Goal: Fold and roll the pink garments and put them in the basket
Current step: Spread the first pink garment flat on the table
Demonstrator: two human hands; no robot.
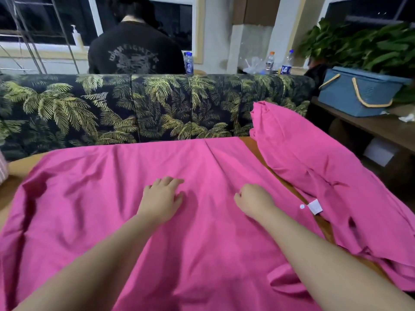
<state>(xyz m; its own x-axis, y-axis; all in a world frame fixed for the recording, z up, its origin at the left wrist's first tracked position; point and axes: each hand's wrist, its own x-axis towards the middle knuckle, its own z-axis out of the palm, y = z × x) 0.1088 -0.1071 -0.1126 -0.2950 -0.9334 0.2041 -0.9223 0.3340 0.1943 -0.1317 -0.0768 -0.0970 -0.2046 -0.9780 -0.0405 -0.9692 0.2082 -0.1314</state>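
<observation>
Two bare forearms reach forward from the near edge of a wooden desk (249,142), most of which is hidden under cloth. A large pink garment (112,176) lies spread over the desk from its left edge to past the middle, wrinkled at the left and near sides. The left hand (160,199) rests palm down on the middle of this garment, fingers gently bent and a little spread, pressing the cloth and holding nothing. The right hand (252,202), just beside it, also sits on the cloth with its fingers curled under; whether they pinch a fold cannot be told from here.

To the right, across a narrow strip of bare wood, a second pink garment (314,164) lies crumpled, draping over the desk's right edge, with a white label (315,206) at its near hem.

Beyond the far edge stands a sofa back (134,104) printed with palm leaves, and behind it a person in a dark shirt sits facing away. Far right, on a low wooden shelf, sits the blue basket (357,93), well apart from both garments, with leafy plants behind it.

Likely risks: creases left in the spread garment would give an uneven fold and a loose roll. The second garment, hanging over the right edge, could slide to the floor if the cloth beside it is tugged.
</observation>
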